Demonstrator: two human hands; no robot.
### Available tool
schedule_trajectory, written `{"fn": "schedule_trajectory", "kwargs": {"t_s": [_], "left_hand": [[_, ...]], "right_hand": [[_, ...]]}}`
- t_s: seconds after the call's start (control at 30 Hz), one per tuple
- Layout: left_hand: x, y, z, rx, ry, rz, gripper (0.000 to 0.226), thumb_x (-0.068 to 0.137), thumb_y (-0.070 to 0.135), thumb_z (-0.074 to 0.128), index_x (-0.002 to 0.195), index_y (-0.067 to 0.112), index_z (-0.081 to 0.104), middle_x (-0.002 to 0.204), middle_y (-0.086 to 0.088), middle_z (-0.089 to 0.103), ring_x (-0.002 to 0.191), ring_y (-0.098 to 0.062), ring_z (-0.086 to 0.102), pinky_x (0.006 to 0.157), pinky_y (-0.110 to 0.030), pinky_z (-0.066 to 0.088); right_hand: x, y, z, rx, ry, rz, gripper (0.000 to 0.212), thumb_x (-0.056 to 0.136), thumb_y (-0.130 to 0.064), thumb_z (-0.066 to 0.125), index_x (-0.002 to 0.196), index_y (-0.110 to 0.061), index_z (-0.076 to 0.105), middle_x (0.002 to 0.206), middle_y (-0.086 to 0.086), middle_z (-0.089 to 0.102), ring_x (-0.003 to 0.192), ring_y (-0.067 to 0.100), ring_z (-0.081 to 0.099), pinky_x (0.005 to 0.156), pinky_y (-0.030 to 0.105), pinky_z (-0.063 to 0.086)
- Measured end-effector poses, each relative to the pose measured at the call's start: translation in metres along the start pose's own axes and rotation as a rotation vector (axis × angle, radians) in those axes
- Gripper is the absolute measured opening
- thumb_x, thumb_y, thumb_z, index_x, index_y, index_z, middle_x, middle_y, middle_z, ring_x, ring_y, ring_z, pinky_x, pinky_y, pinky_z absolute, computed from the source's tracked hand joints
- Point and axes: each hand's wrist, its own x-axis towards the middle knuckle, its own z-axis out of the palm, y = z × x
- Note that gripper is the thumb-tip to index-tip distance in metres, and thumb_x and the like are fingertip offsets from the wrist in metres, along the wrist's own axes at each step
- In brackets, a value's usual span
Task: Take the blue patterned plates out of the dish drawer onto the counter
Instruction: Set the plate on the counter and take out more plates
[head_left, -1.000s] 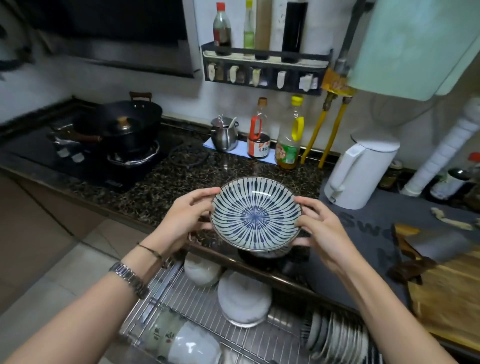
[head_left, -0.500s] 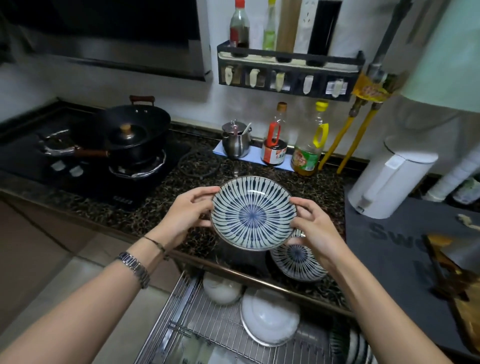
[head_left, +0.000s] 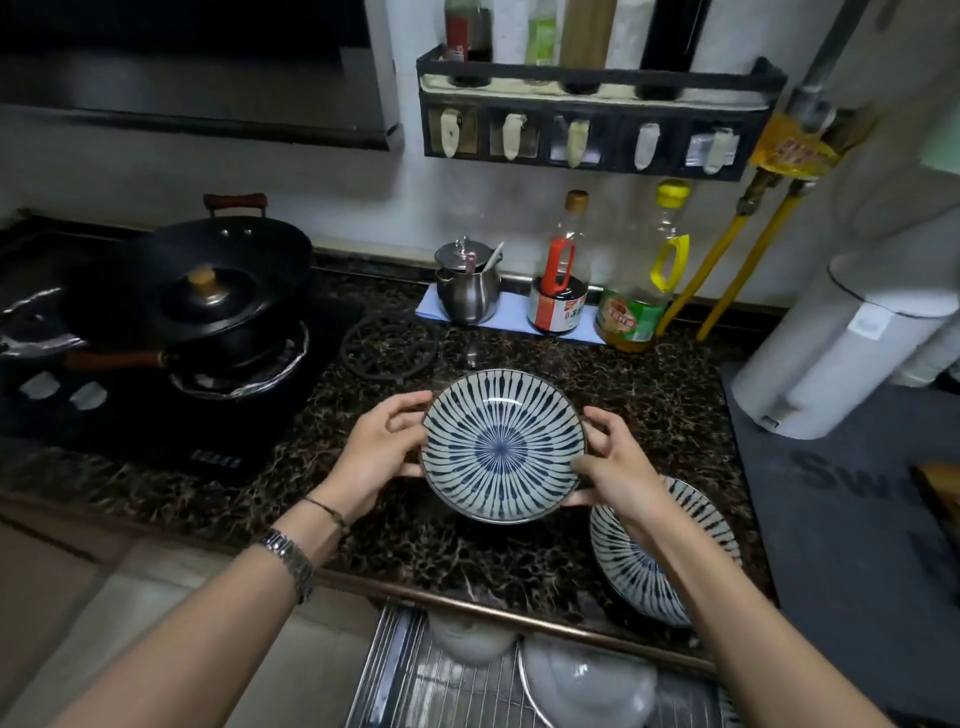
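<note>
A blue patterned plate (head_left: 501, 446) with radiating stripes is over the dark marbled counter (head_left: 405, 535), held level by its rim. My left hand (head_left: 379, 447) grips its left edge and my right hand (head_left: 615, 467) grips its right edge. A second blue patterned plate (head_left: 631, 564) lies on the counter near the front edge, partly hidden by my right forearm. Below the counter, the wire dish drawer (head_left: 415, 686) stands pulled out with white bowls (head_left: 587, 686) turned upside down in it.
A black wok (head_left: 208, 291) sits on the stove at left. A steel pot (head_left: 467, 283), a sauce bottle (head_left: 560, 280) and an oil bottle (head_left: 641, 291) line the back wall. A white kettle (head_left: 841, 343) and grey mat (head_left: 852, 509) are at right.
The plate has moved forward and down over the counter with both hands still on it. My view has tipped up, so the second plate shows on the counter and less of the drawer.
</note>
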Motion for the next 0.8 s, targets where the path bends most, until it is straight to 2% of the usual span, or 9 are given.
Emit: {"fn": "schedule_trajectory", "kwargs": {"t_s": [0.07, 0.17, 0.27, 0.33, 0.53, 0.67, 0.8], "left_hand": [[0.028, -0.007, -0.009, 0.007, -0.033, -0.014, 0.042, 0.085, 0.001, 0.055, 0.124, 0.017, 0.054, 0.112, -0.005, 0.068, 0.097, -0.016, 0.067, 0.058, -0.025, 0.06], [0.064, -0.017, -0.02, 0.015, -0.083, -0.026, 0.04, 0.086, 0.001, 0.054, 0.124, 0.014, 0.055, 0.113, -0.005, 0.067, 0.097, -0.014, 0.066, 0.056, -0.022, 0.059], [0.095, -0.03, -0.025, 0.04, -0.121, -0.053, 0.039, 0.087, 0.003, 0.054, 0.125, 0.012, 0.055, 0.113, -0.006, 0.067, 0.086, -0.008, 0.064, 0.05, -0.018, 0.055], [0.112, -0.039, -0.027, 0.068, -0.143, -0.072, 0.04, 0.087, 0.003, 0.054, 0.126, 0.012, 0.054, 0.113, -0.005, 0.067, 0.083, -0.005, 0.064, 0.051, -0.018, 0.055], [0.15, -0.057, -0.025, 0.096, -0.172, -0.117, 0.042, 0.087, 0.001, 0.051, 0.127, 0.013, 0.053, 0.107, 0.0, 0.067, 0.08, -0.001, 0.062, 0.048, -0.017, 0.053], [0.161, -0.065, -0.023, 0.095, -0.192, -0.136, 0.043, 0.087, -0.001, 0.051, 0.128, 0.012, 0.052, 0.11, -0.002, 0.065, 0.079, -0.001, 0.061, 0.045, -0.015, 0.051], [0.169, -0.07, -0.023, 0.092, -0.219, -0.144, 0.044, 0.087, 0.002, 0.053, 0.129, 0.014, 0.051, 0.118, -0.003, 0.065, 0.088, -0.005, 0.063, 0.054, -0.02, 0.055]], "right_hand": [[0.019, 0.009, 0.012, -0.026, 0.053, 0.032, 0.057, 0.086, 0.009, 0.053, 0.136, -0.012, 0.037, 0.105, -0.016, 0.063, 0.084, 0.01, 0.068, 0.069, 0.049, 0.06], [0.044, 0.02, 0.028, -0.019, 0.104, 0.072, 0.054, 0.085, 0.012, 0.052, 0.133, -0.011, 0.043, 0.103, -0.013, 0.062, 0.085, 0.013, 0.066, 0.061, 0.043, 0.061], [0.064, 0.033, 0.041, -0.009, 0.161, 0.103, 0.053, 0.084, 0.011, 0.054, 0.132, -0.009, 0.046, 0.119, 0.005, 0.06, 0.093, 0.024, 0.065, 0.057, 0.039, 0.061], [0.076, 0.041, 0.046, 0.004, 0.189, 0.126, 0.054, 0.084, 0.011, 0.054, 0.133, -0.01, 0.045, 0.128, 0.01, 0.057, 0.09, 0.023, 0.065, 0.053, 0.036, 0.061], [0.106, 0.052, 0.055, 0.011, 0.23, 0.155, 0.052, 0.086, 0.01, 0.051, 0.133, -0.011, 0.045, 0.12, 0.002, 0.053, 0.076, 0.012, 0.061, 0.041, 0.028, 0.057], [0.116, 0.055, 0.053, 0.033, 0.248, 0.191, 0.053, 0.087, 0.011, 0.052, 0.134, -0.01, 0.044, 0.098, -0.008, 0.052, 0.074, 0.013, 0.058, 0.038, 0.027, 0.055], [0.12, 0.058, 0.049, 0.015, 0.237, 0.203, 0.058, 0.086, 0.011, 0.053, 0.139, -0.009, 0.04, 0.11, -0.001, 0.053, 0.075, 0.014, 0.061, 0.04, 0.026, 0.056]]}}
